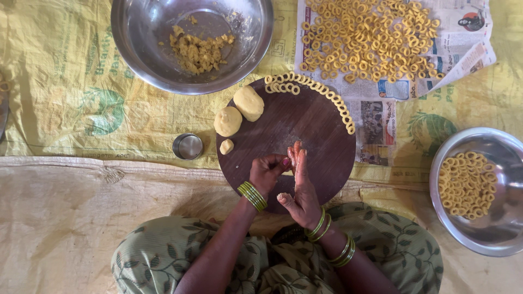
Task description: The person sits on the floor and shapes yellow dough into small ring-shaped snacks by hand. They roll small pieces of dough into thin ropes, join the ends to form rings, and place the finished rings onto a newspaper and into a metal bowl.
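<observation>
My left hand (pixel 267 172) and my right hand (pixel 300 188) meet over the near part of a round dark wooden board (pixel 310 130). The left fingers pinch a small bit of yellow dough against the right palm, which stands edge-up with fingers pointing away. Two larger dough balls (pixel 239 111) and one small dough lump (pixel 226 146) lie at the board's left edge. A curved row of dough rings (pixel 321 90) runs along the board's far and right rim. Green bangles circle both wrists.
A large steel bowl (pixel 136 49) with dough crumbs sits at the far left. Many rings lie on newspaper (pixel 381 92) at the far right. Another steel bowl (pixel 506 228) of rings stands at the right. A small steel cup (pixel 188 146) is left of the board.
</observation>
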